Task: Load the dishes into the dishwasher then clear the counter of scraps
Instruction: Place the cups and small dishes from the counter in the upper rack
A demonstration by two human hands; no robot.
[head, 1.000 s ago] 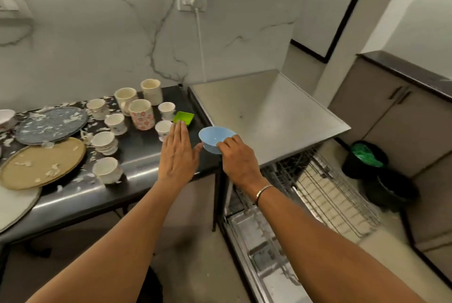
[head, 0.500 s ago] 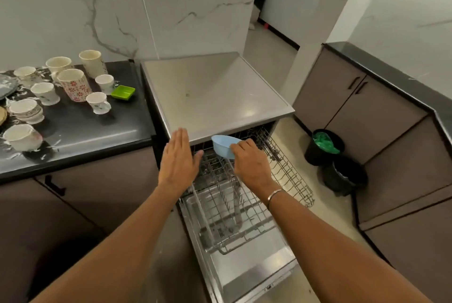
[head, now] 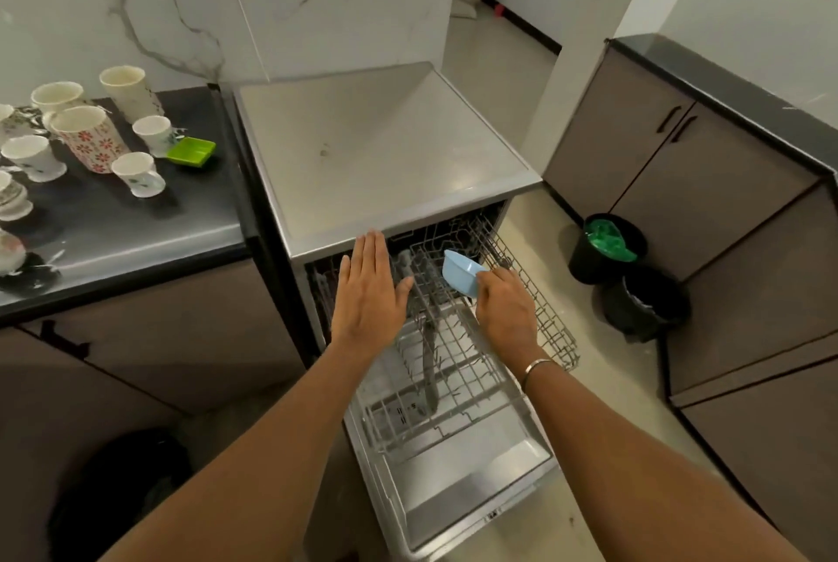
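The right hand is gripping the blue bowl, curling round its rim and tilting it above the dishwasher's pulled-out rack. The left hand is hovering flat just left, fingers straight, holding nothing. Cups are standing on the counter, far left.

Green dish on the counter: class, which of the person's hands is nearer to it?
Left. The left hand, held flat, is at the open front of the dishwasher, right of the green dish. The right hand, holding a blue bowl, is farther right.
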